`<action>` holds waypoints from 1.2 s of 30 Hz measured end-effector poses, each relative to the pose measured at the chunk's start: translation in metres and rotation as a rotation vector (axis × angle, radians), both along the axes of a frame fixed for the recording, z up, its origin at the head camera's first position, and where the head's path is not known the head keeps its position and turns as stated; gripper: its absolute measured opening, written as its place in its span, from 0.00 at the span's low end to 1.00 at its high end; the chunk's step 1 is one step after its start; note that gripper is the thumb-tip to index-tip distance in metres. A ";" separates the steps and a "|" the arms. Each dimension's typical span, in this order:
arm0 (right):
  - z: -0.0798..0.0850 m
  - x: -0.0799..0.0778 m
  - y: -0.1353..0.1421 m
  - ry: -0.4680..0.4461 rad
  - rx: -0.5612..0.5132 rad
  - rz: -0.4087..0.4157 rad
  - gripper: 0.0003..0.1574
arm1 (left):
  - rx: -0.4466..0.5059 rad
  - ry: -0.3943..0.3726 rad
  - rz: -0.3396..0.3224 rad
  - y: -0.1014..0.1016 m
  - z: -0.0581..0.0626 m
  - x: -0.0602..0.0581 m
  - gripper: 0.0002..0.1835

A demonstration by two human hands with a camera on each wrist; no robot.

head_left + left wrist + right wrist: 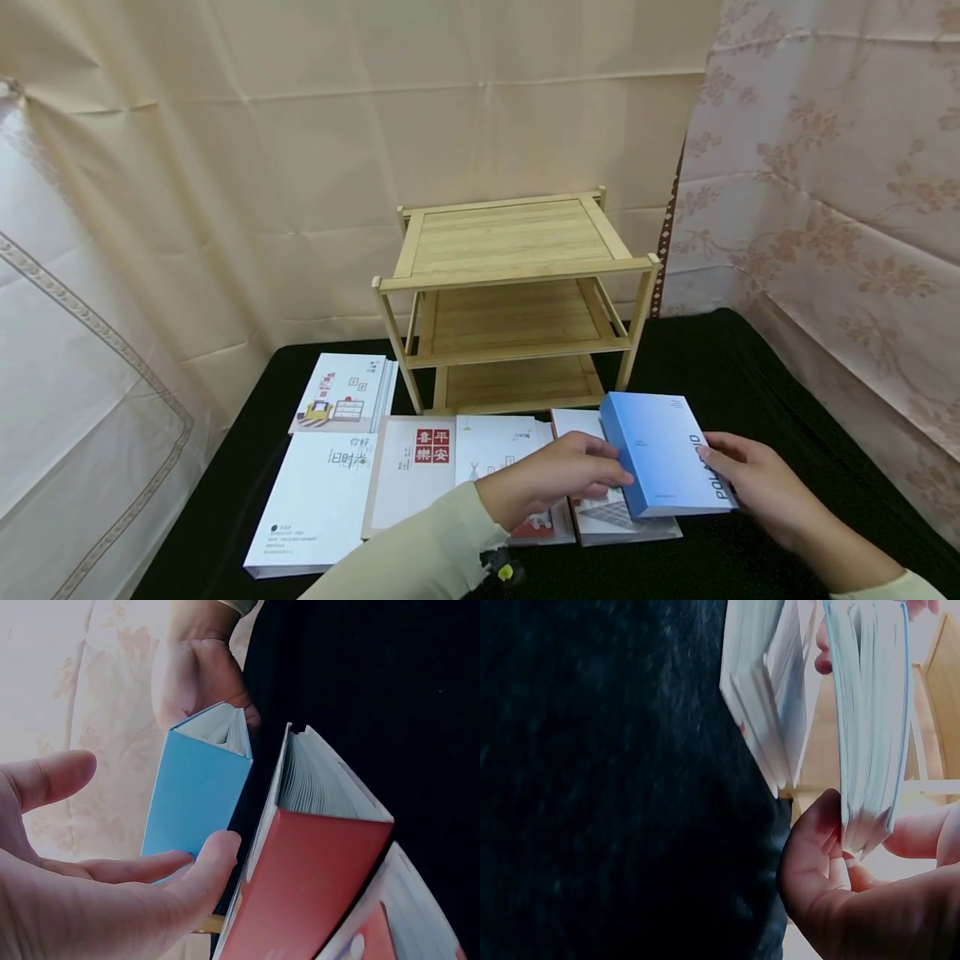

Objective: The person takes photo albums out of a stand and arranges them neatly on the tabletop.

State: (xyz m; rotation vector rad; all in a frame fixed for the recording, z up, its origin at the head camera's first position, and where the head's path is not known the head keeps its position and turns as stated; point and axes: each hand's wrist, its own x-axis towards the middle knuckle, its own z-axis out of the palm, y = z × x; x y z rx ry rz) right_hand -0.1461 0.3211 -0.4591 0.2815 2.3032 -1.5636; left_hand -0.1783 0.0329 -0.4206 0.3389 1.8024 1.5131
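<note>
A thick blue photo album (663, 450) is held up on the right by my right hand (765, 479), thumb on its cover and fingers underneath at the open edge. In the right wrist view, that hand pinches the album's page edge (870, 735). My left hand (547, 479) is beside the blue spine (199, 791), its thumb and fingers spread apart and not gripping. Partly below the blue album lies a red-spined album (315, 874) with a pale cover. Left of it is a white album (487, 442), partly covered by my left forearm.
A three-tier wooden shelf (517, 242) stands behind the albums. Further left lie a pale album with red squares (405, 492), a large white album (311, 500) and a stack of white albums (345, 392). Black cloth (697, 358) covers the table, with curtains (480, 125) around.
</note>
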 end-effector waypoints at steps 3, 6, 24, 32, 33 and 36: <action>-0.001 0.000 0.006 -0.001 0.002 -0.015 0.43 | -0.018 -0.009 0.007 0.008 -0.001 -0.001 0.28; -0.002 -0.001 0.012 -0.003 0.002 -0.023 0.44 | -0.023 -0.023 0.018 0.016 -0.002 -0.003 0.27; -0.009 -0.008 0.051 -0.066 -0.040 -0.086 0.48 | 0.102 -0.186 -0.005 0.061 -0.013 -0.013 0.13; -0.016 -0.012 0.059 -0.073 0.015 -0.091 0.49 | 0.025 -0.210 0.031 0.075 -0.017 -0.013 0.14; -0.018 -0.012 0.059 -0.072 0.036 -0.090 0.49 | 0.020 -0.213 0.032 0.076 -0.017 -0.012 0.14; -0.022 -0.014 0.060 -0.061 0.080 -0.083 0.49 | 0.004 -0.203 0.023 0.079 -0.018 -0.011 0.15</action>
